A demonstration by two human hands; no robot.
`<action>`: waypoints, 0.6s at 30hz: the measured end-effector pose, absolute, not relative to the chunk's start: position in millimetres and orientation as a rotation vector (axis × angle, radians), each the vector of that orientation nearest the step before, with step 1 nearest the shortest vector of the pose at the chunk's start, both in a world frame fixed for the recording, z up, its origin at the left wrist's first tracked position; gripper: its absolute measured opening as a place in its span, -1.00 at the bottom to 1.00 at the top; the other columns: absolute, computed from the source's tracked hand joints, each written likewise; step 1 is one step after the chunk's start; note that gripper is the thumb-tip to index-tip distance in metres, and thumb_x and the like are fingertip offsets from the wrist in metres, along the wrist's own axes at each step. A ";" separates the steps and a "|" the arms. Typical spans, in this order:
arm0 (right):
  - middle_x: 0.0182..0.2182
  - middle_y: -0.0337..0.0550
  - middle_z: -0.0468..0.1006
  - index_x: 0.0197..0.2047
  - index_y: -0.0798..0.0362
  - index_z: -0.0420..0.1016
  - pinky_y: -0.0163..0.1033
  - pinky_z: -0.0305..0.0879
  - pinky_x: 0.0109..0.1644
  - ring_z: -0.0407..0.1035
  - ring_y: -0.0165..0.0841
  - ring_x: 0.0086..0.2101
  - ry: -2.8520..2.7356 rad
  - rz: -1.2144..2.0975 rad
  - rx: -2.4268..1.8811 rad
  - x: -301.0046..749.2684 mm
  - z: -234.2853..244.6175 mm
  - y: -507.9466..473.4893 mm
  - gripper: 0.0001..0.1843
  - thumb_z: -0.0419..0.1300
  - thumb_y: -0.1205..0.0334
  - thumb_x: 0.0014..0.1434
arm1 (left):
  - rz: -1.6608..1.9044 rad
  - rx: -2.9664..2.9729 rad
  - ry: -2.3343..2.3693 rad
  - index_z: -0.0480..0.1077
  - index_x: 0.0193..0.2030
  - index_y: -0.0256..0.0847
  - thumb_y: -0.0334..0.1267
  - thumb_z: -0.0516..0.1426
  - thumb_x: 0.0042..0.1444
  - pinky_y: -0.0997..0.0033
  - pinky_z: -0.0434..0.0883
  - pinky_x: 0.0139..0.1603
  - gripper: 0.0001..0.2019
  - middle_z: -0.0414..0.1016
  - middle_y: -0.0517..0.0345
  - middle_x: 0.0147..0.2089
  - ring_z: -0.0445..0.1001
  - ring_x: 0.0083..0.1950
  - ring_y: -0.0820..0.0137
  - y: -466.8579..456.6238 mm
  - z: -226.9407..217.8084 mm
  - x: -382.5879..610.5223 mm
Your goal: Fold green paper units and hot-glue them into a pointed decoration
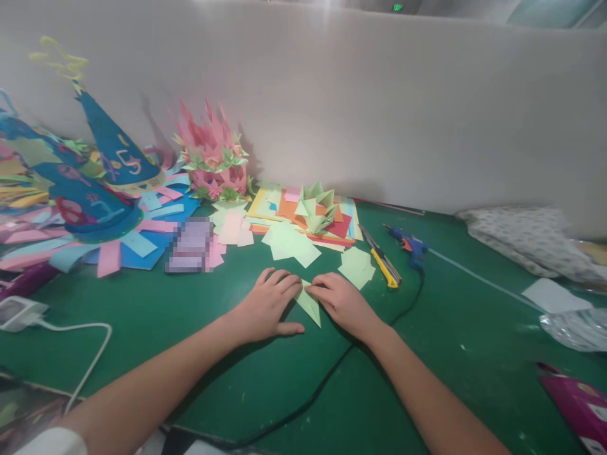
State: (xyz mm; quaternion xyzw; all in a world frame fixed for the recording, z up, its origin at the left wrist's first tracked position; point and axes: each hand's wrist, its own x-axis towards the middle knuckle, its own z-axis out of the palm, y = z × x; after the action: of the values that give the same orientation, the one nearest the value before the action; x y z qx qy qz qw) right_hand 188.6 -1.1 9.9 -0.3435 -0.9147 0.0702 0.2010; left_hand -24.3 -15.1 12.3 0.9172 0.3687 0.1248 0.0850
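A light-green folded paper (310, 306) with a pointed tip toward me lies on the green table between my hands. My left hand (271, 303) rests flat at its left edge, fingers stretched out and thumb held apart, fingertips touching the paper. On the other side, my right hand (344, 303) is closed, with thumb and fingers pinching the paper's upper right edge. Just beyond lie loose light-green sheets (290, 243) and a smaller green stack (356, 266). A light-green folded-paper ring (317, 208) stands farther back on coloured papers.
A yellow utility knife (385, 265) and a blue glue gun (412, 245) lie at right, the gun's black cord (327, 379) crossing the table. Blue cone hats (116, 142) and a pink paper crown (215, 151) stand at left. A white charger (21, 314) is nearer me.
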 end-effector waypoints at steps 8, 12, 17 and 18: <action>-0.30 -0.05 0.46 -0.11 0.08 0.48 -0.21 0.23 -0.20 0.25 -0.31 -0.28 -2.572 0.190 -0.936 190.0 8.2 -1.1 -0.71 -0.06 0.34 0.30 | 0.342 2.744 1.129 0.18 0.16 -0.18 0.23 0.04 0.04 0.04 0.01 0.17 -0.33 0.29 -0.02 0.14 0.18 0.11 0.10 -15.3 13.5 -24.3; -0.31 -0.06 0.45 -0.12 0.08 0.48 -0.21 0.22 -0.19 0.25 -0.31 -0.28 -2.572 0.178 -0.929 190.2 7.6 -0.7 -0.72 -0.05 0.36 0.29 | 0.331 2.767 1.138 0.18 0.17 -0.17 0.23 0.05 0.01 0.01 -0.01 0.18 -0.33 0.29 -0.01 0.14 0.18 0.11 0.08 -14.0 13.2 -24.2; -0.34 -0.08 0.44 -0.13 0.07 0.49 -0.22 0.22 -0.22 0.23 -0.31 -0.30 -2.552 0.184 -0.935 191.4 6.7 0.0 -0.72 -0.05 0.34 0.30 | 0.316 2.783 1.141 0.18 0.17 -0.18 0.23 0.07 -0.01 -0.03 -0.04 0.20 -0.31 0.28 -0.03 0.13 0.16 0.12 0.07 -13.0 14.6 -24.5; -0.34 -0.08 0.44 -0.12 0.07 0.49 -0.21 0.22 -0.21 0.23 -0.31 -0.30 -2.546 0.199 -0.940 191.8 6.3 0.1 -0.72 -0.04 0.33 0.30 | 0.311 2.787 1.128 0.18 0.17 -0.18 0.23 0.06 0.00 -0.03 -0.05 0.20 -0.31 0.27 -0.03 0.14 0.16 0.13 0.08 -12.9 15.0 -24.6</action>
State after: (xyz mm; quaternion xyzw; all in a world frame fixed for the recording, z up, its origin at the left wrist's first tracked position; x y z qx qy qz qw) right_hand 191.8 0.1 6.3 -0.3377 -0.9150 0.0715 0.2087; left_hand -24.6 -12.9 15.0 0.9204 0.3726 0.1027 0.0592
